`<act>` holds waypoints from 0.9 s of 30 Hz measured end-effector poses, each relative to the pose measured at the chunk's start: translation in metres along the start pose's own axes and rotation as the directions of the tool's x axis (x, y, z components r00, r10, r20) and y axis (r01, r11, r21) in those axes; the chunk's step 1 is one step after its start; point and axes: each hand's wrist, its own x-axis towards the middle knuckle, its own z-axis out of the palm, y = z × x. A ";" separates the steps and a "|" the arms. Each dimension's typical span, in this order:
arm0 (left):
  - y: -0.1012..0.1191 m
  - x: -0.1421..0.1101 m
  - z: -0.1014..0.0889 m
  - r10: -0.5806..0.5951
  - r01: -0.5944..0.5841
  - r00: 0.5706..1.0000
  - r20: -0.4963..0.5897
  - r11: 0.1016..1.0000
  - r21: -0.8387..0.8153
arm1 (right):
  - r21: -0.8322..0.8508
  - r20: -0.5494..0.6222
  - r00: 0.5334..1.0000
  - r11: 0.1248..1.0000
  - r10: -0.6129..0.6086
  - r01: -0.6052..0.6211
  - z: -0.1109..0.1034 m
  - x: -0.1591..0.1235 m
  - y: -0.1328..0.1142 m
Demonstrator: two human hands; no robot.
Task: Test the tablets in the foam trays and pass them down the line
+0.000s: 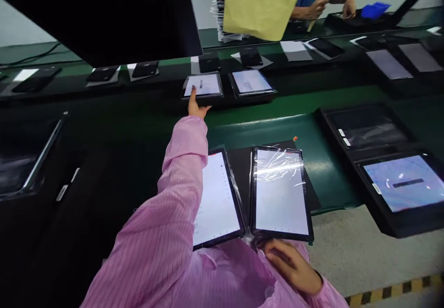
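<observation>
Benchtop point(335, 178): two nearest tablets point(282, 201) — left hand point(198, 105), unclenched, touches one of two tablets beyond point(211, 84) — right hand point(293, 267), hold unclear.

Pink, finely dark-striped, long-sleeved smock point(225, 282); loose, wrinkled sleeves point(163, 215); thin dark band point(317, 274) at right wrist.

From here I see far L tablet point(211, 85) face-up, scrn lit w/ dark bar mid; near R tablet point(280, 206) face-up too, white scrn, glare up top.
</observation>
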 end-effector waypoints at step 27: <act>0.108 -0.156 -0.011 0.074 -0.201 0.968 -0.239 0.797 -0.569 | -0.269 0.099 0.918 0.878 -0.384 0.396 -0.078 0.333 -0.114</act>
